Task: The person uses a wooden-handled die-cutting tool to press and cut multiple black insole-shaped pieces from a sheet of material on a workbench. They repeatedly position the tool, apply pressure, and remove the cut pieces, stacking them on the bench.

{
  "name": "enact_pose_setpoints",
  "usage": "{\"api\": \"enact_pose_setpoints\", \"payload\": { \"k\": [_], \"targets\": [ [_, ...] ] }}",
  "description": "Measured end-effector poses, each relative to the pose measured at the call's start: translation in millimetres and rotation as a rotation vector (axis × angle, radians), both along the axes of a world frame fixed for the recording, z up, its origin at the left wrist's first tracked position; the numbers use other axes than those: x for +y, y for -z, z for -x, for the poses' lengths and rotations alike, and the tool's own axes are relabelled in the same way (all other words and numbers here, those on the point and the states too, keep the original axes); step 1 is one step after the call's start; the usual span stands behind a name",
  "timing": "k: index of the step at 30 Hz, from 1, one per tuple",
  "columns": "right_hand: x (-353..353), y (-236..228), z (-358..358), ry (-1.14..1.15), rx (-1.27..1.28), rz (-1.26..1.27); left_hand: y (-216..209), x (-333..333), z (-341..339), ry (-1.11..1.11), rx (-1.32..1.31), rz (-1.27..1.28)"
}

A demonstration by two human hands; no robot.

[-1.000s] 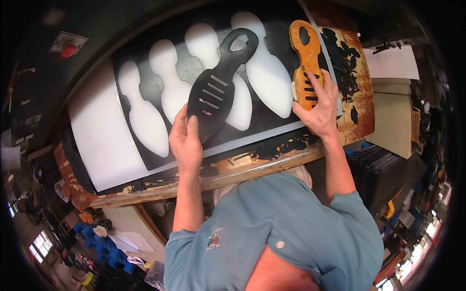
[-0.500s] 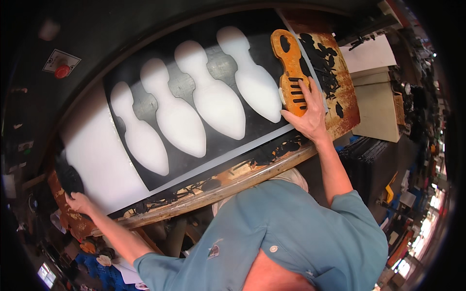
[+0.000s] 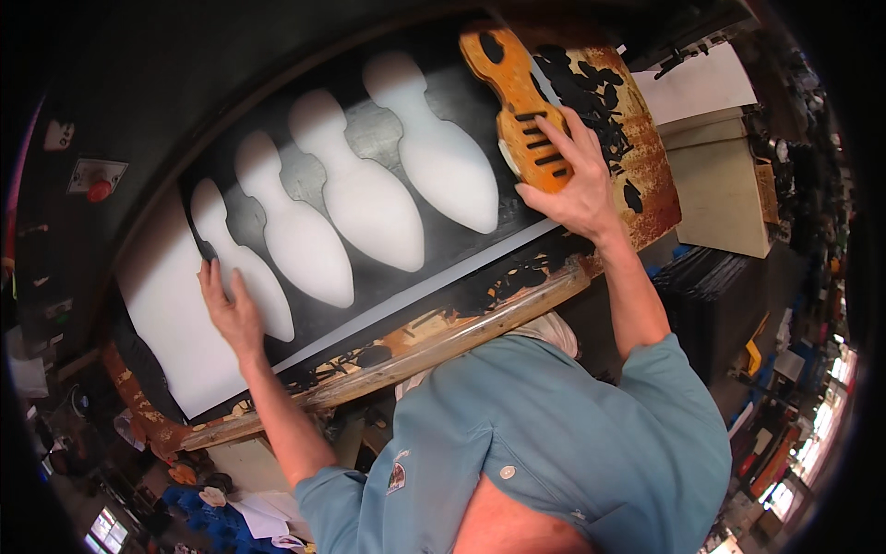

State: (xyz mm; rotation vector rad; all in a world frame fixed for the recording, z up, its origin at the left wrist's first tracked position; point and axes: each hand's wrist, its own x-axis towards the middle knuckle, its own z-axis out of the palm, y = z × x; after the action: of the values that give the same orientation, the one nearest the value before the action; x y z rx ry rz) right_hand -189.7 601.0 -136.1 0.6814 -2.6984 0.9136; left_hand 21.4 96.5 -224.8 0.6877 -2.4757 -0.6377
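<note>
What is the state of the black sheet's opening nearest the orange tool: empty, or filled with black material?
Empty: inside this opening, only white surface shows, with black sheet around it.

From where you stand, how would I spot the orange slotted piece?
Find the black sheet on the worktable, bearing four pin-like white shapes. At its right end, with the person's right hand on it, is the orange slotted piece. Unlike the white shapes, it has a dark oval opening and parallel slots.
</note>
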Motion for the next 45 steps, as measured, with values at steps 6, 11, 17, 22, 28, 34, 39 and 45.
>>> {"api": "enact_pose_setpoints", "payload": {
  "k": [6,11,17,22,28,34,39,45],
  "targets": [
    [-12.8,23.7,19.9,-0.084,0.058,-0.063,-11.6,28.9,12.6,-0.026,-0.064,0.130],
    [-12.9,27.1,17.7,-0.083,0.072,-0.072,-2.6,20.5,10.3,-0.051,-0.036,0.074],
    [21.0,29.7,17.9,-0.105,-0.091,0.226,-14.2,34.4,6.8,-0.008,0.081,0.164],
    [58.0,45.2,-8.6,-0.070,0.126,0.245,-25.1,99.8,-2.5,0.155,0.168,0.090],
    [72.5,31.5,-37.6,-0.051,0.192,0.295,-52.7,236.5,-33.1,0.324,0.183,-0.307],
    [50.9,58.7,-29.5,-0.115,0.169,0.166,-26.7,313.5,-27.8,0.587,0.122,-0.116],
    [51.2,66.1,-25.6,-0.086,0.154,0.152,-22.5,312.6,-27.8,0.500,0.123,-0.126],
    [45.9,35.5,-28.0,-0.065,0.195,0.274,-21.4,313.9,-33.7,0.435,0.138,-0.109]
  ]
}}
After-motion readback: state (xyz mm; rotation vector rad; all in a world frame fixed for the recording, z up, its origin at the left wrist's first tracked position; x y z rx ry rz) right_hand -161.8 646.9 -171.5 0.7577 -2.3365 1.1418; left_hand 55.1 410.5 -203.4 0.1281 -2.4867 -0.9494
